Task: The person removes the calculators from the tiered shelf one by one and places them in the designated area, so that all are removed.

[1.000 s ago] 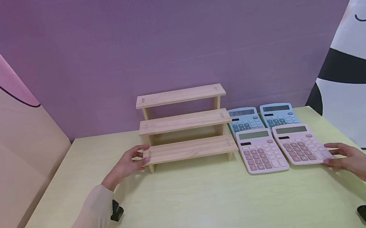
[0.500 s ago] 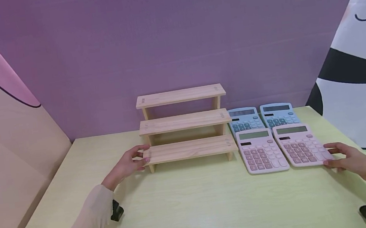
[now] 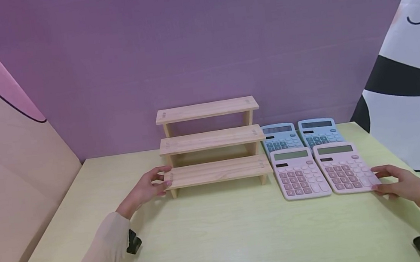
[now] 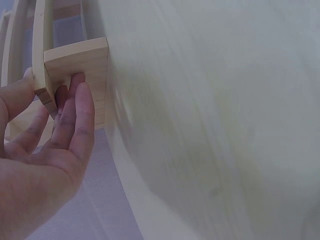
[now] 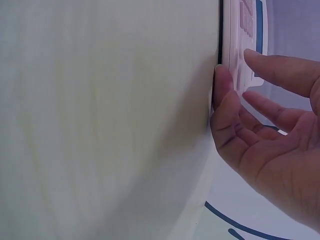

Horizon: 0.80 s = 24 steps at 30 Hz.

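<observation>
My left hand (image 3: 149,187) grips the left end of the lowest step on a three-tier wooden display stand (image 3: 218,172). In the left wrist view, the thumb is at the board's upper side and several fingers (image 4: 82,115) curl beneath it. At the far right, my right hand (image 3: 402,182) holds the lower right corner of a pink calculator (image 3: 343,172), which lies face up. The right wrist view has the thumb over its key face and fingertips (image 5: 222,85) low against its side edge. Another pink calculator (image 3: 301,177) lies just to its left.
Two blue calculators (image 3: 280,137) lie behind the pink ones, partly covered by them in the head view. The pale wooden table (image 3: 222,242) meets a purple backdrop (image 3: 201,54) at the rear. Printed panels flank both sides, with a panda (image 3: 419,120) on the right.
The right pink calculator has turned slightly, its lower edge coming a little nearer and leftward with my right hand. My left hand and the stand stay put.
</observation>
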Tool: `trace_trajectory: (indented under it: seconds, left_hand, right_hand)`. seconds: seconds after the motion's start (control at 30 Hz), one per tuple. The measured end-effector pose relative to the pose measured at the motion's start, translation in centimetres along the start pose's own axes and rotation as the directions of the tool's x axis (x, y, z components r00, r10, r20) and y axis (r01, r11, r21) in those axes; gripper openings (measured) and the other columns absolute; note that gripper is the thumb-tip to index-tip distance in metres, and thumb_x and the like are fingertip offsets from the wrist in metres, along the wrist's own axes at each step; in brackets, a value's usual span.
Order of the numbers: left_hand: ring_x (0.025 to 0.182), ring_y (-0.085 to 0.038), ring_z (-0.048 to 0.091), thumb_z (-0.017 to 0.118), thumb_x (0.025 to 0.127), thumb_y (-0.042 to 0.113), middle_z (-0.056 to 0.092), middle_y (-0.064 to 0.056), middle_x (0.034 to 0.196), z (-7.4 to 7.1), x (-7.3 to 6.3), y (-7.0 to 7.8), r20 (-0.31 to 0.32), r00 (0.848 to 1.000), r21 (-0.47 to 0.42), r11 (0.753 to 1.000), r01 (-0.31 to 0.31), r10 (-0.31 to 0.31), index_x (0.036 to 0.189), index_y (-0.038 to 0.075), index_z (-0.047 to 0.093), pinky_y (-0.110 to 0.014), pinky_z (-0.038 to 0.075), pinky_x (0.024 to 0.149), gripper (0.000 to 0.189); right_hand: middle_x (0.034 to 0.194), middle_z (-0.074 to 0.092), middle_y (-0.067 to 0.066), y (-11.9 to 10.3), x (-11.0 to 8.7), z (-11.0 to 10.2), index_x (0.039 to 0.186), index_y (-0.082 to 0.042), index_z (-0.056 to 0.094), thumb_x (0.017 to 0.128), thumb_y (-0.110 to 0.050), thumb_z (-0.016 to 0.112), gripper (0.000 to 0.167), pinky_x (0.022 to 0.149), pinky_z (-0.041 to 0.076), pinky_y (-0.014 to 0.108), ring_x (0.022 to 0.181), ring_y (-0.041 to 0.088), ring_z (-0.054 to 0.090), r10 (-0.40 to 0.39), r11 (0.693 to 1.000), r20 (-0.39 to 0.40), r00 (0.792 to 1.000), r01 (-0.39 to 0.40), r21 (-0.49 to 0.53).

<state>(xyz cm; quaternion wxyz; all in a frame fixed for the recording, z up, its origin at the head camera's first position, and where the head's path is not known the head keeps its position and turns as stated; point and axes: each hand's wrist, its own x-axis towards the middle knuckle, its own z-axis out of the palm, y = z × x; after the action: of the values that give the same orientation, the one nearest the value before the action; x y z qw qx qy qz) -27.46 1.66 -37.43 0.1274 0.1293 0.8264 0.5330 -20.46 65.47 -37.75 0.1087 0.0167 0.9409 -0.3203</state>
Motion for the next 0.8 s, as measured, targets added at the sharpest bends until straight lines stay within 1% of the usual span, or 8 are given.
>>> trace_trajectory:
  seconds: [0.03,0.13,0.3,0.43,0.53,0.63,0.8]
  left_hand:
    - [0.094,-0.033,0.060,0.059,0.089,0.011,0.048,-0.024,0.113,0.0,0.0,0.0,0.000,1.000,0.002,1.000,-0.001,0.001,0.136,0.004,0.038,-0.041,0.054,0.080,0.052]
    - [0.093,-0.034,0.059,0.058,0.089,0.011,0.048,-0.023,0.112,0.0,0.0,0.0,0.004,1.000,0.009,1.000,-0.005,0.005,0.136,0.003,0.037,-0.041,0.055,0.080,0.052]
    - [0.092,-0.032,0.058,0.057,0.090,0.013,0.046,-0.022,0.111,0.0,-0.1,-0.1,0.015,1.000,0.008,1.000,-0.001,0.001,0.137,0.004,0.036,-0.041,0.054,0.081,0.052]
    - [0.093,-0.030,0.057,0.057,0.091,0.014,0.045,-0.021,0.112,0.0,-0.2,-0.1,0.017,1.000,0.012,1.000,-0.001,0.001,0.138,0.005,0.036,-0.040,0.054,0.081,0.052]
    - [0.093,-0.029,0.057,0.057,0.091,0.015,0.045,-0.020,0.113,0.0,-0.2,-0.2,0.014,1.000,0.016,1.000,-0.003,0.003,0.138,0.006,0.036,-0.038,0.054,0.081,0.053]
    - [0.093,-0.027,0.058,0.057,0.090,0.015,0.046,-0.019,0.112,0.0,-0.4,-0.3,0.010,1.000,0.027,1.000,-0.010,0.010,0.138,0.006,0.035,-0.037,0.055,0.080,0.053]
    - [0.096,-0.031,0.060,0.056,0.091,0.017,0.047,-0.021,0.113,-0.3,-0.9,-0.1,0.019,1.000,0.070,0.997,-0.018,0.017,0.138,0.007,0.034,-0.041,0.054,0.082,0.053]
  right_hand:
    - [0.120,0.039,0.035,-0.1,0.0,0.0,0.132,0.014,0.024,0.091,-0.026,0.057,0.066,0.058,0.046,0.022,0.071,0.000,0.046,0.007,1.000,0.006,1.000,-0.007,0.001]
    - [0.119,0.039,0.034,0.0,0.0,-0.1,0.132,0.014,0.023,0.091,-0.027,0.057,0.067,0.058,0.045,0.022,0.071,0.001,0.047,0.012,1.000,0.013,1.000,-0.012,0.005]
    - [0.120,0.037,0.035,0.0,0.1,-0.1,0.131,0.014,0.024,0.090,-0.028,0.057,0.067,0.059,0.046,0.023,0.070,0.001,0.047,0.010,1.000,0.011,1.000,-0.010,-0.004]
    - [0.121,0.037,0.039,-0.2,0.1,-0.2,0.130,0.015,0.025,0.090,-0.026,0.057,0.065,0.059,0.047,0.024,0.070,0.002,0.048,-0.003,0.999,-0.002,1.000,0.003,-0.036]
    - [0.121,0.037,0.041,-0.7,0.2,-0.4,0.129,0.015,0.026,0.090,-0.024,0.057,0.063,0.060,0.049,0.026,0.076,0.010,0.053,-0.022,0.997,-0.019,1.000,0.020,-0.069]
    - [0.120,0.037,0.042,-1.4,0.3,-0.5,0.129,0.015,0.026,0.090,-0.020,0.057,0.061,0.061,0.050,0.028,0.081,0.023,0.058,-0.040,0.996,-0.038,0.998,0.037,-0.081]
    - [0.120,0.039,0.039,-3.1,0.2,-0.2,0.130,0.014,0.026,0.090,-0.020,0.055,0.060,0.061,0.050,0.025,0.089,0.039,0.057,-0.076,0.992,-0.079,0.994,0.068,-0.105]
